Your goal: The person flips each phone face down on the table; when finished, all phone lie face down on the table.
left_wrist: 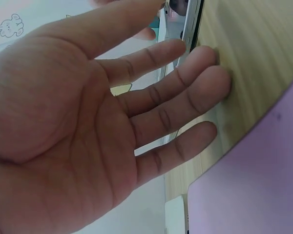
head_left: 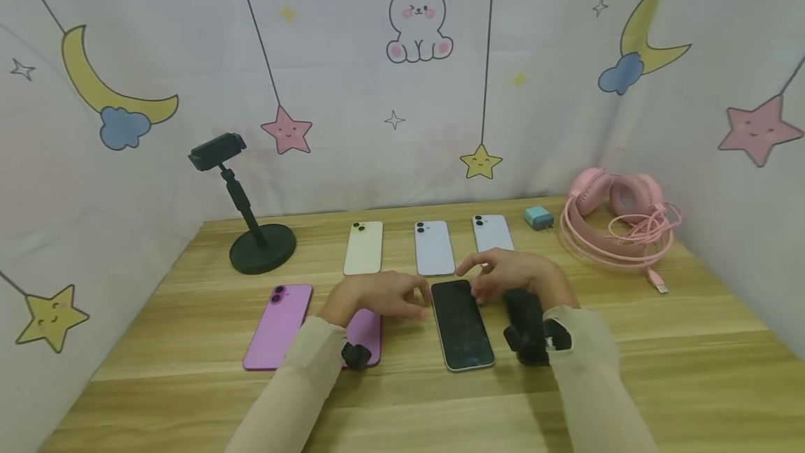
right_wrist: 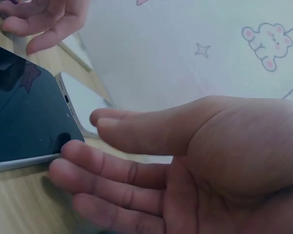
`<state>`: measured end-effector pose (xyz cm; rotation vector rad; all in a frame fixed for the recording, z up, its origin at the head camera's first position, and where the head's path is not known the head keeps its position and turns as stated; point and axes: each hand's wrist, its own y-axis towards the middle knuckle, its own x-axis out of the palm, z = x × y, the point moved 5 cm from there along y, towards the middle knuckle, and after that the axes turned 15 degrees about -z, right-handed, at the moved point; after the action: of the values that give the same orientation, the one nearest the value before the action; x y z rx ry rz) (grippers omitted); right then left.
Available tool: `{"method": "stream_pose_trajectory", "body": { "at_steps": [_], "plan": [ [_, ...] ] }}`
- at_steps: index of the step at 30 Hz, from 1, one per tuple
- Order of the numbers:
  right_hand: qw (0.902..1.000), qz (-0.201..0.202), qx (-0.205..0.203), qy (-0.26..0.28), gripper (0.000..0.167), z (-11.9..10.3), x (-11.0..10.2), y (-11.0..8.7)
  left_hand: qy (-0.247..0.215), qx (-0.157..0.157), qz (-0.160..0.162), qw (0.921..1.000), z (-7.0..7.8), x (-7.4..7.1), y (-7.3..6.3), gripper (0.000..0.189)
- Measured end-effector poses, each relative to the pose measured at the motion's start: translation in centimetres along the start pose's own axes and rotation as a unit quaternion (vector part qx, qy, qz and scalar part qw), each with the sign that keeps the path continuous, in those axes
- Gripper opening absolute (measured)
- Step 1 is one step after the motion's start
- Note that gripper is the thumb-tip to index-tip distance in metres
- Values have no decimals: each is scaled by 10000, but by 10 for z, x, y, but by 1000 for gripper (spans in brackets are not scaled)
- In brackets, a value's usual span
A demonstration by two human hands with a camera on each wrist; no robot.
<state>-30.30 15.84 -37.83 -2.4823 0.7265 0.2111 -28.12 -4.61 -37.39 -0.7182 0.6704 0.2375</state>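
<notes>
A phone with its dark screen up (head_left: 462, 327) lies on the wooden table between my two hands. To its left hovers my left hand (head_left: 385, 293), fingers loosely extended and a small gap from the phone; the left wrist view shows its palm (left_wrist: 58, 122) bare. At the upper right edge is my right hand (head_left: 512, 275). Its fingertips (right_wrist: 71, 151) are at the phone's side, touching or nearly so, with the thumb apart. Under my left wrist lies a purple phone (head_left: 365, 334), partly hidden. Another purple phone (head_left: 279, 327) lies further left, back up.
Behind the hands lie a cream phone (head_left: 363, 248), a white phone (head_left: 434, 248) and another white phone (head_left: 493, 231), partly covered by my right hand. A black stand (head_left: 263, 249) is at back left. A blue charger (head_left: 539, 218) and pink headphones (head_left: 613, 194) with cable sit at back right.
</notes>
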Motion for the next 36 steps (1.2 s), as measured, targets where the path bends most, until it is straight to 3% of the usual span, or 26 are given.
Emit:
{"method": "stream_pose_trajectory", "body": {
  "at_steps": [4,9,15,36],
  "plan": [
    [9995,-5,314,55,40,4,0,-3,118,250,113,9996,6,-1,2,22],
    [9986,-113,481,185,42,6,2,-3,148,527,24,9985,12,1,5,24],
    [9959,-248,629,605,45,9,7,-2,-49,472,-98,9988,16,2,4,28],
    [9944,9,37,1054,46,13,3,1,-157,557,-136,9982,24,4,1,57]
  ]
}}
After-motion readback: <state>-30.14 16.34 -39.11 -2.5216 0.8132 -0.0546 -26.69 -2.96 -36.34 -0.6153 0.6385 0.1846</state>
